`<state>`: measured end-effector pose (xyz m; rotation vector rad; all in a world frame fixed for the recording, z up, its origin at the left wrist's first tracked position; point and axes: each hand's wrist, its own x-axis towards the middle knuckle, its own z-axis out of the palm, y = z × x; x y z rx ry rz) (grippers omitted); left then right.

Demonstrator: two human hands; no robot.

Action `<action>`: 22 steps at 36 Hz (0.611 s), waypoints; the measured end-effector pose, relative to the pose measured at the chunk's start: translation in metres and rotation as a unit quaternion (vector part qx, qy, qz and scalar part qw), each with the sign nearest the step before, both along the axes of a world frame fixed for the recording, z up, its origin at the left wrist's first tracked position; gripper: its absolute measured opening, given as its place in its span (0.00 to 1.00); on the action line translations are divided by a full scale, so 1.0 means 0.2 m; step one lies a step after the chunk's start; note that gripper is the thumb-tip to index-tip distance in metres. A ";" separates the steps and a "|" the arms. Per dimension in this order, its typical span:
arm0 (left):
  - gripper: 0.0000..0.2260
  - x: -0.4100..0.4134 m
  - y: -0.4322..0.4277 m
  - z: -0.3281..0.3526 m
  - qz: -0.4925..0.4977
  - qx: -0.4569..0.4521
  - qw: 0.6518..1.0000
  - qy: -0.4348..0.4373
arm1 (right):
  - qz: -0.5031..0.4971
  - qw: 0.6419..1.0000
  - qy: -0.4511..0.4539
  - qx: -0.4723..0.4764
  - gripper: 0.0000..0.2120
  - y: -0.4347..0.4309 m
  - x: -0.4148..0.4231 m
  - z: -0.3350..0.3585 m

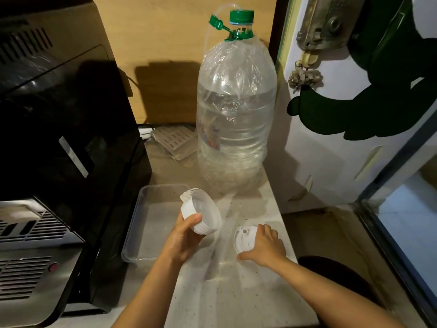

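My left hand (183,242) grips a small stack of round white plastic lids (201,210), held tilted above the counter with the thumb over its edge. Another white round lid (244,237) with a small spout hole lies flat on the speckled counter (224,292). My right hand (266,247) rests on top of that lid, fingers spread over its right side and thumb on the counter beside it.
A large clear water bottle (236,110) with a green cap stands at the back. A clear rectangular plastic tray (134,233) lies left of the hands. A black and steel machine (59,138) fills the left. A white door (354,138) is on the right.
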<state>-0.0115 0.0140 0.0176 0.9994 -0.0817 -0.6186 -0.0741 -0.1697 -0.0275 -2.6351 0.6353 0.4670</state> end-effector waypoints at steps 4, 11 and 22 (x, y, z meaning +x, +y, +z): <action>0.42 -0.01 0.00 0.00 -0.002 -0.004 1.000 0.001 | -0.015 1.000 -0.012 -0.001 0.46 0.02 0.01 -0.02; 0.44 -0.03 0.01 0.00 -0.009 -0.001 1.000 0.001 | -0.015 1.000 -0.019 -0.009 0.43 0.03 0.02 -0.04; 0.45 -0.04 0.05 0.00 -0.023 0.004 1.000 0.000 | -0.038 0.998 -0.037 0.026 0.42 0.00 0.07 -0.01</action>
